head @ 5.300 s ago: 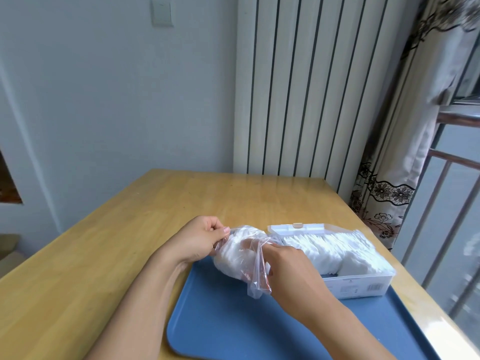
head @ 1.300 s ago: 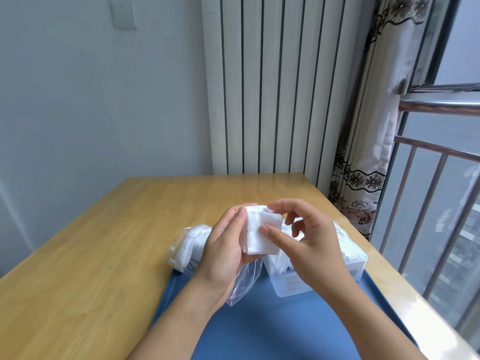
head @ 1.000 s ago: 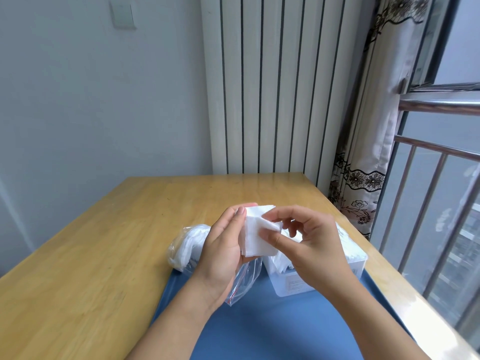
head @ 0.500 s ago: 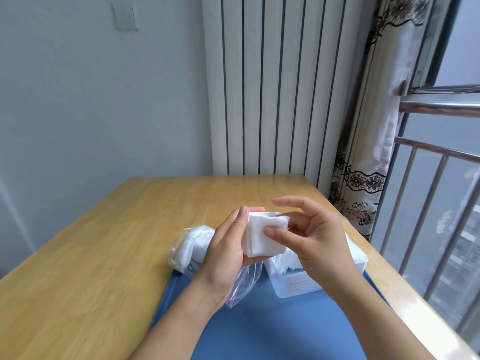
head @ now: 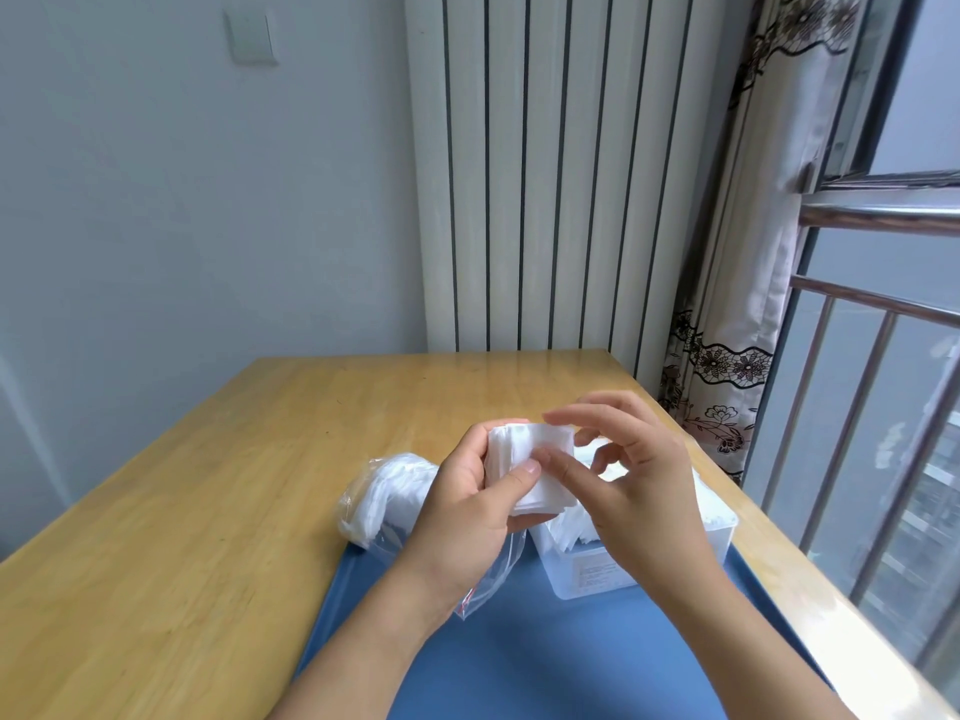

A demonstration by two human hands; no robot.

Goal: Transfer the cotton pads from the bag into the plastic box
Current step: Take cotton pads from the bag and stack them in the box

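My left hand (head: 470, 504) grips a stack of cotton pads (head: 535, 462) above the plastic box (head: 592, 576). My right hand (head: 626, 478) has shifted from a two-finger pinch on the stack's edge to loosely spread fingers, the thumb touching the stack's face. I judge the stack squared and ready to lower into the box. The bag (head: 387, 491), on the tray (head: 519, 657), holds more pads.

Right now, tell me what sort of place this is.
Probably a room in a home: a wooden table by a barred window, a patterned curtain and a tall white radiator on the wall.
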